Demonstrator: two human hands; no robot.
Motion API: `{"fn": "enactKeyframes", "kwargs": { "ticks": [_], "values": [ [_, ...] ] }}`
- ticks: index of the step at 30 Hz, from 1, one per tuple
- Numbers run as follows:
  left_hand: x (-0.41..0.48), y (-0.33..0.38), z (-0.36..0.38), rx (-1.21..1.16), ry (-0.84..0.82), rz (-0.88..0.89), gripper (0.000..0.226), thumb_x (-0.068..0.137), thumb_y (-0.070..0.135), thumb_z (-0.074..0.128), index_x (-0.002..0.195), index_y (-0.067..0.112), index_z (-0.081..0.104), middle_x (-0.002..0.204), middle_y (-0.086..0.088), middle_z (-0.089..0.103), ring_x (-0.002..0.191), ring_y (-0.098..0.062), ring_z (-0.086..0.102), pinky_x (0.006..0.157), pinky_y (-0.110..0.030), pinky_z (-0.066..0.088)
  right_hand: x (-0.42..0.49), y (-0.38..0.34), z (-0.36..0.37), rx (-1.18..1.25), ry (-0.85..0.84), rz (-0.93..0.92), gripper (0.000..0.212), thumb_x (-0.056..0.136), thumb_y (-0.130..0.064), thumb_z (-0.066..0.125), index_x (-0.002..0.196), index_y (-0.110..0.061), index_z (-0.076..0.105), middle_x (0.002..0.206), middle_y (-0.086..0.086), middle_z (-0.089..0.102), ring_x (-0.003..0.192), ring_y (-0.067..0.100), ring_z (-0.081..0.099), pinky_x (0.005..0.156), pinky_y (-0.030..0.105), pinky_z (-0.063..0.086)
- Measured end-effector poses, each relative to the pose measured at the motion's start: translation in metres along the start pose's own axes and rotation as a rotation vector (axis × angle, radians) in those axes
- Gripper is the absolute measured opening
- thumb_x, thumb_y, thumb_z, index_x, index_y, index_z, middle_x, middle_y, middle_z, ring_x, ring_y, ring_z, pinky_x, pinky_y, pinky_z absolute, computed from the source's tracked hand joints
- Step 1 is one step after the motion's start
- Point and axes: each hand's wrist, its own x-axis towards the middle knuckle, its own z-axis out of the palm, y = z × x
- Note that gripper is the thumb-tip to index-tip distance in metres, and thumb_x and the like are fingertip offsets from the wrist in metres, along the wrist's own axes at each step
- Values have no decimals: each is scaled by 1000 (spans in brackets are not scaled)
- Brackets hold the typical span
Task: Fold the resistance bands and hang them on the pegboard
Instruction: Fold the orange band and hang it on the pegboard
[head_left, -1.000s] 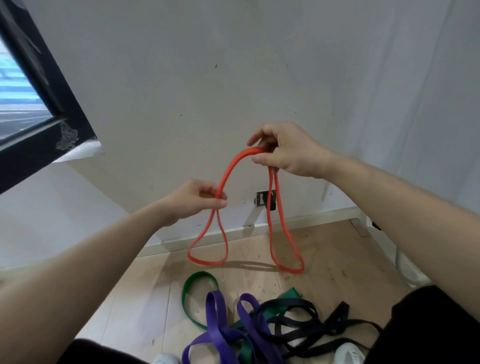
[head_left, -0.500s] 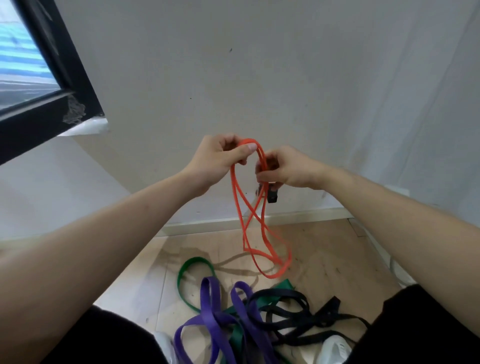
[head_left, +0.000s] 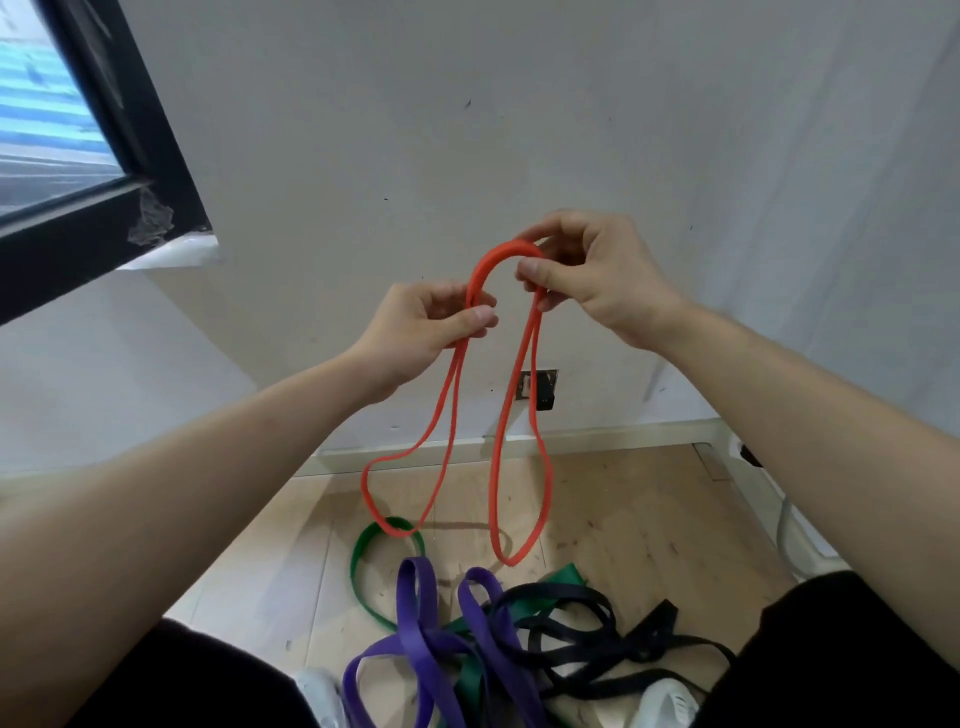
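The thin orange rubber resistance band (head_left: 501, 250) is up in the air in front of the pale grey wall (head_left: 467, 130), held by both hands. Its top makes a short arch between the two grips, and below each hand a long narrow loop hangs straight down.

The left hand (head_left: 426, 327) sits at the lower left foot of the arch, with thumb and curled fingers pinching two strands together. The right hand (head_left: 597, 275) is a little higher at the arch's right end, thumb and forefinger closed tight on the band and the other fingers curled above it. The left loop swings out leftward, and the right loop drops lower. Whether either one reaches the floor cannot be told.

Down on the light wooden floor (head_left: 649, 519) lies a tangle: a flat green band (head_left: 358, 571), a wide purple band (head_left: 410, 613) looped over it, and a black band (head_left: 571, 618) sprawled to the right. White shoes (head_left: 665, 701) peek in at the bottom edge. A dark wall socket (head_left: 540, 387) shows just behind the right loop, and a black window frame (head_left: 130, 130) fills the upper left.
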Motion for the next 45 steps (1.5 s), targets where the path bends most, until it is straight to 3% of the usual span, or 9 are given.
{"fn": "enactKeyframes", "kwargs": {
  "ticks": [6, 12, 16, 24, 30, 34, 39, 42, 45],
  "values": [
    [-2, -9, 2, 114, -107, -41, 23, 94, 20, 70, 116, 14, 73, 99, 0, 78, 93, -11, 75, 89, -27, 60, 2, -10, -6, -340, -71, -126, 24, 88, -14, 75, 111, -17, 72, 95, -5, 73, 88, 3, 69, 75, 15, 53],
    [-4, -7, 14, 43, -182, -64, 45, 84, 38, 78, 125, 25, 65, 117, 8, 72, 107, -4, 70, 88, -20, 56, -5, -5, -7, -127, -104, -78, 20, 89, -6, 72, 109, -6, 73, 93, 4, 73, 79, 10, 70, 67, 21, 56],
    [-8, -18, 38, -16, -211, -153, 62, 75, 39, 87, 128, 22, 60, 115, 5, 72, 105, -9, 71, 90, -28, 59, -7, -5, -7, 33, -83, -76, 18, 89, -3, 71, 108, -3, 72, 92, 9, 73, 78, 12, 69, 67, 24, 55],
    [-17, -57, 82, 5, -262, -268, 18, 86, 25, 80, 101, 18, 76, 100, 3, 77, 96, -10, 73, 96, -35, 55, -5, -12, -16, 330, 38, -104, 18, 88, 9, 67, 103, -1, 67, 84, 14, 69, 76, 22, 68, 62, 27, 56],
    [-12, -79, 75, 182, -389, -333, 15, 86, 28, 79, 97, 18, 76, 98, 1, 77, 97, -12, 73, 93, -33, 56, -3, 4, -34, 287, 176, -76, 17, 91, 9, 63, 102, -5, 65, 87, 17, 68, 80, 25, 68, 66, 29, 58],
    [-10, -84, 56, 215, -379, -343, 13, 89, 19, 75, 98, 10, 72, 95, -8, 76, 90, -18, 75, 79, -24, 58, -4, 27, -51, 220, 269, -14, 18, 92, 8, 62, 102, -6, 64, 91, 21, 66, 82, 26, 68, 68, 31, 59],
    [-2, -79, 33, 154, -282, -338, 12, 89, 9, 75, 99, 3, 72, 94, -21, 76, 83, -25, 75, 81, -34, 63, -11, 65, -76, 157, 324, 144, 21, 93, 8, 59, 109, -5, 62, 92, 18, 65, 83, 23, 67, 68, 30, 62],
    [3, -68, 20, 141, -192, -307, 16, 87, 11, 78, 99, 5, 72, 93, -20, 77, 83, -25, 75, 78, -31, 61, -23, 94, -89, 98, 273, 299, 22, 94, 12, 55, 107, -3, 63, 89, 13, 65, 87, 26, 66, 71, 31, 63],
    [9, -55, 12, 140, -91, -258, 12, 84, 15, 81, 93, 10, 74, 87, -14, 78, 80, -20, 73, 84, -32, 58, -39, 124, -99, -34, 76, 504, 18, 91, 9, 62, 98, -7, 65, 90, 8, 69, 94, 25, 67, 77, 34, 61]
  ]
}}
